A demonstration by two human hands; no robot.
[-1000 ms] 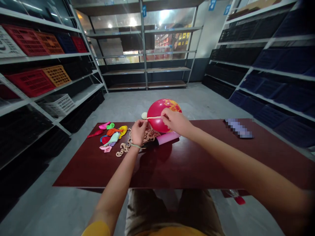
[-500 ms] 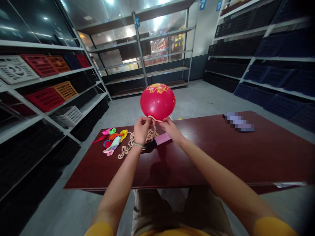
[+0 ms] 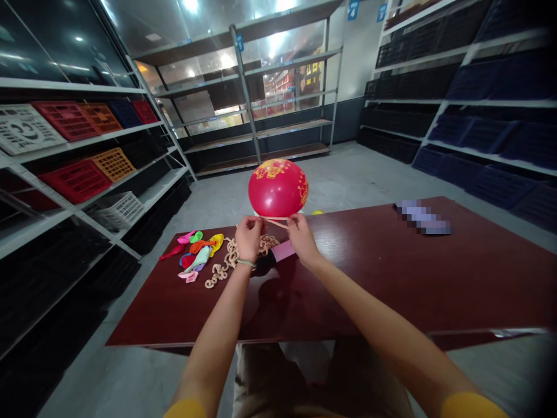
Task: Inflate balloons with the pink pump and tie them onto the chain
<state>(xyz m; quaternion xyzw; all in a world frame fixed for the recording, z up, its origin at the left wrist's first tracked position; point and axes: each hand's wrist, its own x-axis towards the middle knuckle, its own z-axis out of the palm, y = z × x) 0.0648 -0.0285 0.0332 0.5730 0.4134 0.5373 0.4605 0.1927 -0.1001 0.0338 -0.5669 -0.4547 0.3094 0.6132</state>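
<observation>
An inflated red balloon point(image 3: 278, 188) with yellow print stands just beyond both hands, at the table's far edge. Below it, a pale cord point(image 3: 276, 222) stretches between the fingers. My left hand point(image 3: 249, 238) pinches one side of the cord, and my right hand point(image 3: 302, 239) pinches the other. Whether the fingers also hold the balloon's neck is hidden. More beige cord point(image 3: 221, 267) lies in a curly heap beside and behind my left hand. A pink and black object point(image 3: 282, 251) rests on the table between the wrists.
Several uninflated balloons point(image 3: 201, 253) in mixed colours lie on the left of the dark red table point(image 3: 348, 290). A blurred flat item point(image 3: 423, 218) is at the far right. Shelves with crates point(image 3: 76, 174) flank the left side; more racks stand behind and right.
Both hands have come slightly down and toward me. The cord now runs nearly straight between them, and the balloon has turned and sits a little lower.
</observation>
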